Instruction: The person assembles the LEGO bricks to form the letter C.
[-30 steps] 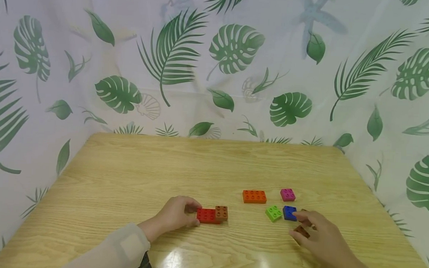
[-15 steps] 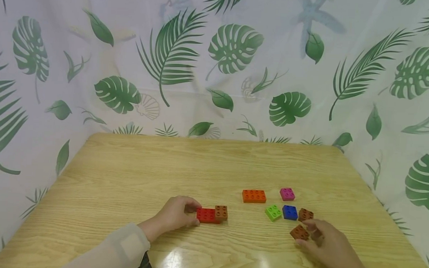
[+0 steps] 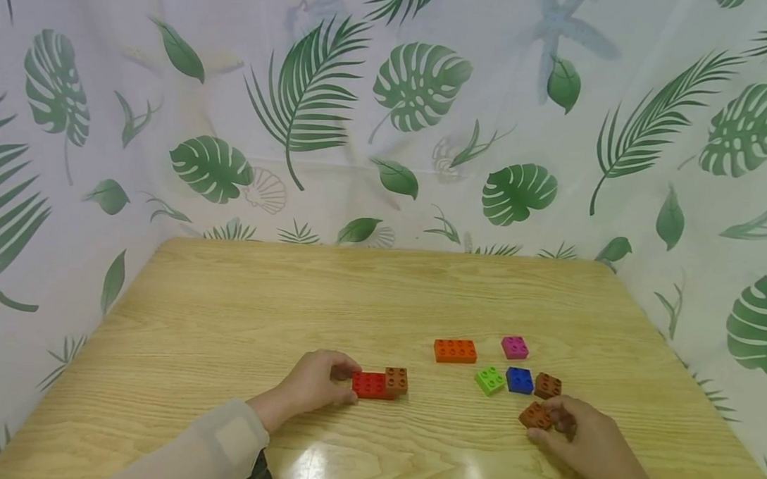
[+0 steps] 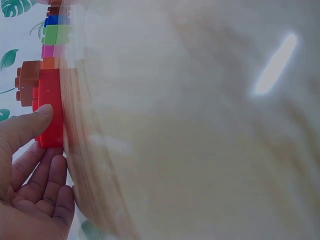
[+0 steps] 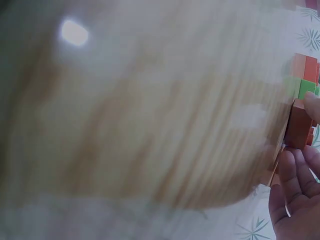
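A: What's being held?

B: Left hand (image 3: 311, 386) pinches the red brick (image 3: 368, 385) by its end, thumb against fingers; a brown topper (image 3: 395, 379) sits on the other end, away from them. Right hand (image 3: 586, 433) has the brown brick (image 3: 534, 416) gripped between thumb and fingers.

A: Tricky to handle?

B: Doubt it. Looks like light, stiff plastic, maybe slick, hard to break. I'd grab the flat sides.
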Demonstrator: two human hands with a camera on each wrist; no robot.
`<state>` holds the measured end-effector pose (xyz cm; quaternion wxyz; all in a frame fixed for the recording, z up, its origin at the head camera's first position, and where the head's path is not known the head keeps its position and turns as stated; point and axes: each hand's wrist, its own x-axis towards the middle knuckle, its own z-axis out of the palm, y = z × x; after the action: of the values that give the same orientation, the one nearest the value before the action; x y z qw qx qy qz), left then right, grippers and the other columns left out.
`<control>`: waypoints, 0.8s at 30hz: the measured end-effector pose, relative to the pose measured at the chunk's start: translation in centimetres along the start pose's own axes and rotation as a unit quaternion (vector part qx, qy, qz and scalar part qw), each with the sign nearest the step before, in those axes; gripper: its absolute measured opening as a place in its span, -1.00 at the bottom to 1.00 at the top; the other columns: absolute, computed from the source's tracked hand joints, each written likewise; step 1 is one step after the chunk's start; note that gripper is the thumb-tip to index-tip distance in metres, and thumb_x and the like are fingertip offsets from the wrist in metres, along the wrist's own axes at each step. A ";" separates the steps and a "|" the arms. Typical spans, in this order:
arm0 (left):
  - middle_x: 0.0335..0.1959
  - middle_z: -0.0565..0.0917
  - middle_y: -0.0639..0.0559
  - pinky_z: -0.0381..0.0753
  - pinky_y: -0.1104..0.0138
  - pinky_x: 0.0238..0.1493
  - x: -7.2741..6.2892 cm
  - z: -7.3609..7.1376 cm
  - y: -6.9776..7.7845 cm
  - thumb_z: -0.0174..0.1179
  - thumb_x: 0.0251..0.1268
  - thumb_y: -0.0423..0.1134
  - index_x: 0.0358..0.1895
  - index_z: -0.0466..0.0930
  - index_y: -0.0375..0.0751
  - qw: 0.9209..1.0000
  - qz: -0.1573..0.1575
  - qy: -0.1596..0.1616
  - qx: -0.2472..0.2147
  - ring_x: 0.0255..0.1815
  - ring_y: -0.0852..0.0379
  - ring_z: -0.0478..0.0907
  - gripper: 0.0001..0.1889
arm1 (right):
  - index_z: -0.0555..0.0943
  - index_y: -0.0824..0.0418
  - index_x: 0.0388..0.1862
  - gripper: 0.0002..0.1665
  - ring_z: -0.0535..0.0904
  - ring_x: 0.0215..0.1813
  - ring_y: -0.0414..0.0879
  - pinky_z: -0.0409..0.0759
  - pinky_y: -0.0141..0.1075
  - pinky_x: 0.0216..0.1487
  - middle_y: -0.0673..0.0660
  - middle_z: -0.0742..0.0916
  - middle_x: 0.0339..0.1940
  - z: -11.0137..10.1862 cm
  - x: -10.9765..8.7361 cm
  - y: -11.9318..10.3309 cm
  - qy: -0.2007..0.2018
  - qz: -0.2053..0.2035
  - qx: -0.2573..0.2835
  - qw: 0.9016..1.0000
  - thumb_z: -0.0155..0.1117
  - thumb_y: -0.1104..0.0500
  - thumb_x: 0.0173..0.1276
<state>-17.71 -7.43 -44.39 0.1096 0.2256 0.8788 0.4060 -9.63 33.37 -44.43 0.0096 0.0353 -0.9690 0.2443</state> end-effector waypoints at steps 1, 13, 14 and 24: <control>-0.07 0.66 -0.07 0.56 0.15 -0.01 0.0 0.0 0.0 0.46 0.01 -0.26 -0.03 0.64 -0.27 1.000 0.000 0.000 0.001 -0.05 -0.01 0.59 -0.60 | 0.60 0.27 -0.10 -0.38 0.47 -0.36 -0.21 0.51 -0.34 -0.37 -0.06 0.60 -0.40 0.0 0.0 0.0 0.006 -0.005 0.001 1.000 0.43 -0.20 0.11; -0.08 0.66 -0.07 0.57 0.15 -0.02 -0.1 0.0 0.0 0.45 0.02 -0.27 -0.05 0.65 -0.27 1.000 0.005 0.002 -0.006 -0.07 -0.02 0.59 -0.62 | 0.64 0.15 -0.19 -0.62 0.50 -0.35 -0.27 0.58 -0.31 -0.35 -0.16 0.58 -0.41 0.5 1.0 -1.7 0.108 -0.111 0.007 0.988 0.55 0.08 0.04; -0.08 0.66 -0.06 0.57 0.15 -0.02 0.0 0.0 -0.1 0.45 0.02 -0.27 -0.05 0.65 -0.27 1.000 0.004 0.002 -0.006 -0.07 -0.01 0.59 -0.62 | 0.64 0.15 -0.19 -0.62 0.50 -0.36 -0.28 0.59 -0.31 -0.34 -0.17 0.58 -0.41 0.6 1.2 -2.0 0.119 -0.126 0.010 0.985 0.56 0.11 0.02; -0.09 0.66 -0.03 0.57 0.17 -0.02 0.2 0.0 -0.3 0.45 0.03 -0.26 -0.03 0.65 -0.25 1.000 -0.004 -0.001 -0.002 -0.07 0.01 0.59 -0.61 | 0.63 0.17 -0.11 -0.58 0.56 -0.30 -0.23 0.61 -0.30 -0.28 -0.17 0.63 -0.27 2.6 2.9 -5.0 0.130 -0.198 0.065 0.969 0.55 0.18 0.04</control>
<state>-17.93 -7.50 -44.66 0.1125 0.2224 0.8788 0.4070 -12.12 27.57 -44.31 0.1811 0.1955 -0.9151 0.3026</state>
